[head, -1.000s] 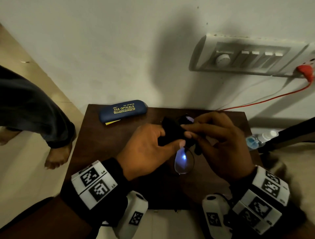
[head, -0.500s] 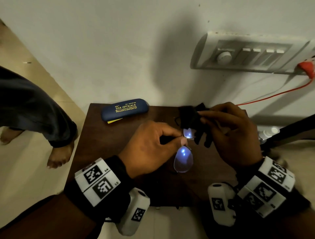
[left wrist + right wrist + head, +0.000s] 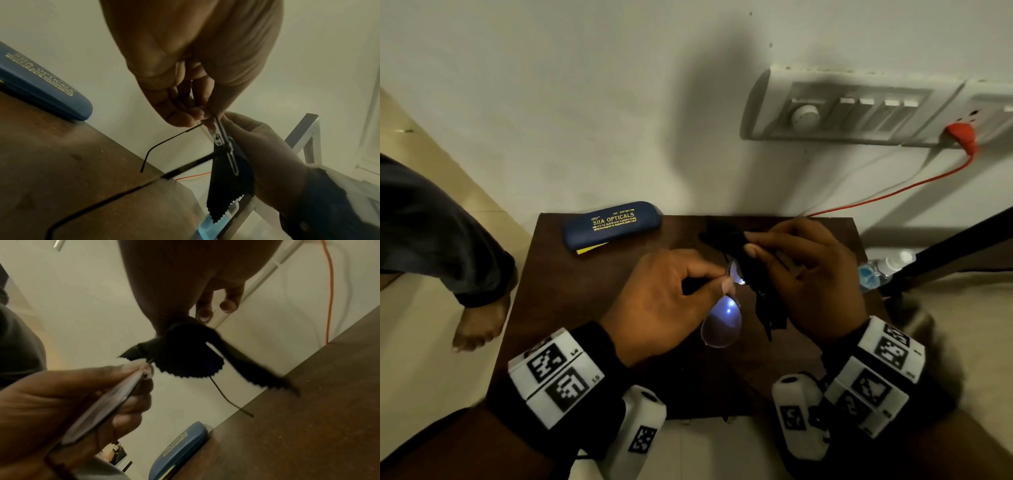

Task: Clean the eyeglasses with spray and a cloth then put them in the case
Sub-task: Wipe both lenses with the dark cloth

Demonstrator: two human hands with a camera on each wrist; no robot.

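Where cloth (image 3: 748, 270) drapes eyeglasses (image 3: 722, 322), far lens hidden; spray bottle (image 3: 883, 269) half cut off.

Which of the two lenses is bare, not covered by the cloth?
The lens nearer the person, below the left hand. The right hand wraps the cloth round the other.

In the upper middle of the frame the left hand (image 3: 193, 68) pinches the eyeglasses (image 3: 221, 138) at the frame. From the right side the right hand (image 3: 265, 155) holds a black cloth (image 3: 228, 186) around one lens. The thin temple arms point down left, over the brown table (image 3: 61, 170). A blue case (image 3: 41, 87) lies at the left edge. A spray bottle (image 3: 213, 224) shows at the bottom.
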